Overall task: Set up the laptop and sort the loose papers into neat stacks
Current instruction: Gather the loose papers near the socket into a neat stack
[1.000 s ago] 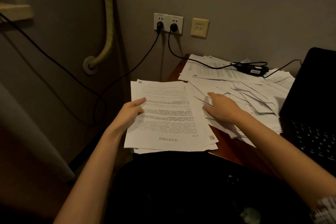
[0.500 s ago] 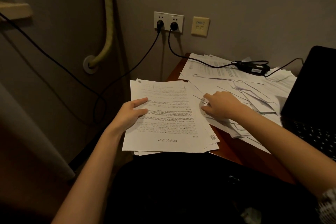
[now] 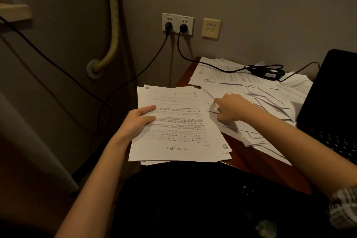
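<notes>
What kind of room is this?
Probably a desk corner in a home or hotel room: a wooden table heaped with loose papers, an open laptop, and wall sockets with plugs in.

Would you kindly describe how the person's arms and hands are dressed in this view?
Both forearms are bare, and neither the left hand nor the right hand shows gloves, rings or a watch. Only the right arm shows clothing: a sleeve in a pale fabric with a fine dark pattern, at the lower right edge. No left sleeve is in frame.
</notes>
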